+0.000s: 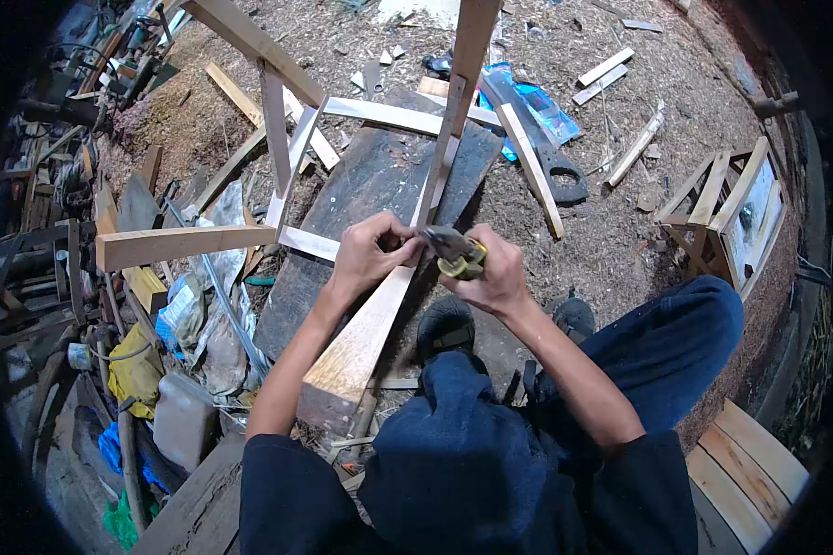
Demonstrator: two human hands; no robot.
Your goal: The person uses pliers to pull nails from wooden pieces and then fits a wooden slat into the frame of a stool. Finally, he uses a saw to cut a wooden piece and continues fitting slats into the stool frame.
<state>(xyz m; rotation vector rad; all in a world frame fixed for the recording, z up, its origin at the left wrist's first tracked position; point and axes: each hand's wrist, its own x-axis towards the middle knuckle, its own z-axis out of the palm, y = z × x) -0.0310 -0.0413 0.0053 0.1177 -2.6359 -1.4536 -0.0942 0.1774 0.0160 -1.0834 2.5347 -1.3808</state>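
Shavings-littered ground, hands meeting over a wooden frame
Right hand wraps the pliers, their head beside the left hand, which pinches at the frame's leg, apparently to steady it; anything between its fingertips I cannot tell. Dark board beneath probably supports the frame; a handsaw lies beyond.

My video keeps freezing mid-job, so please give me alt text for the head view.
A person's right hand holds pliers close to the left hand, whose fingers are pinched together at a wooden frame; anything between them is too small to make out. Beneath the frame is a dark board, with wood scraps scattered on the ground beyond.
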